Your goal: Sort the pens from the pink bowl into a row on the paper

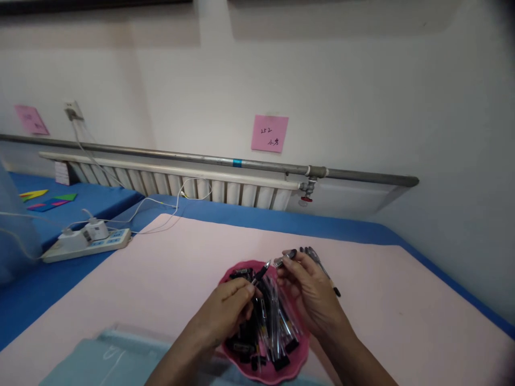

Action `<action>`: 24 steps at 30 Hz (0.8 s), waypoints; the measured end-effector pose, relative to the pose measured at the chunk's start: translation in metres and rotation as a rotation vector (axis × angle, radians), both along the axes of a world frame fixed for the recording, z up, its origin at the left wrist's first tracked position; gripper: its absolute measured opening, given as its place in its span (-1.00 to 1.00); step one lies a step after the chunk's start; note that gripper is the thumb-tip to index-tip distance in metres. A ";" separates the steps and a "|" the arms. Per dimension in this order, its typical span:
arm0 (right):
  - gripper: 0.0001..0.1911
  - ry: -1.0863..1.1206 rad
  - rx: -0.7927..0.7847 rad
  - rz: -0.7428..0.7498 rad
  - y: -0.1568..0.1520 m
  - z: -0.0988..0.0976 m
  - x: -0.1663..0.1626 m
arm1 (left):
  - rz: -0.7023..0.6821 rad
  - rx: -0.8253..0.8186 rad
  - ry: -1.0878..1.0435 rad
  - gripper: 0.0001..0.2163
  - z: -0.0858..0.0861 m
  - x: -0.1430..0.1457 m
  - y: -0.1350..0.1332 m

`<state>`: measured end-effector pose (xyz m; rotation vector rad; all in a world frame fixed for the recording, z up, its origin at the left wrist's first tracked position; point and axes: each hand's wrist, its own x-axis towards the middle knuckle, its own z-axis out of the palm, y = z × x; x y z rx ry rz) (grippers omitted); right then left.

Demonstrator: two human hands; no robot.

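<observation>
My left hand (227, 311) grips a pen (261, 272) with a black grip section, its bare tip pointing up and to the right. Between the fingertips of my right hand (311, 292) is a pen cap (285, 259), clear with a black end, just apart from the pen's tip. Below both hands stands a pink scalloped bowl (298, 367) that holds clear pen barrels (276, 321), black caps and other pen parts. Several pens (322, 262) lie on the pink sheet beyond my right hand, partly hidden by it.
The pink sheet (161, 279) covers a blue table (249, 214). A light blue cloth (104, 356) lies at the front left. A power strip (108, 244) with plugs and white cables sits at left. Behind are a radiator (217, 190) and a metal pipe (181, 155).
</observation>
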<state>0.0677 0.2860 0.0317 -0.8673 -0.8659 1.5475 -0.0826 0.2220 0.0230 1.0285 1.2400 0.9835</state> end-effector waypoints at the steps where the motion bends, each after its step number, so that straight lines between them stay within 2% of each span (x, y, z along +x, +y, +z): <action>1: -0.65 0.004 0.006 -0.005 0.000 0.000 0.000 | -0.015 0.002 0.016 -0.71 -0.001 0.001 0.000; 12: -0.69 -0.012 0.033 0.056 -0.001 -0.004 0.002 | -0.059 0.008 0.002 -0.73 -0.003 0.002 -0.001; 19: -0.74 -0.173 0.051 0.193 -0.005 -0.008 0.001 | 0.047 -0.056 -0.149 -0.77 -0.005 0.007 0.001; 24: -0.72 -0.269 0.007 0.279 -0.006 -0.013 -0.003 | 0.049 -0.089 -0.246 -0.75 -0.002 0.010 0.002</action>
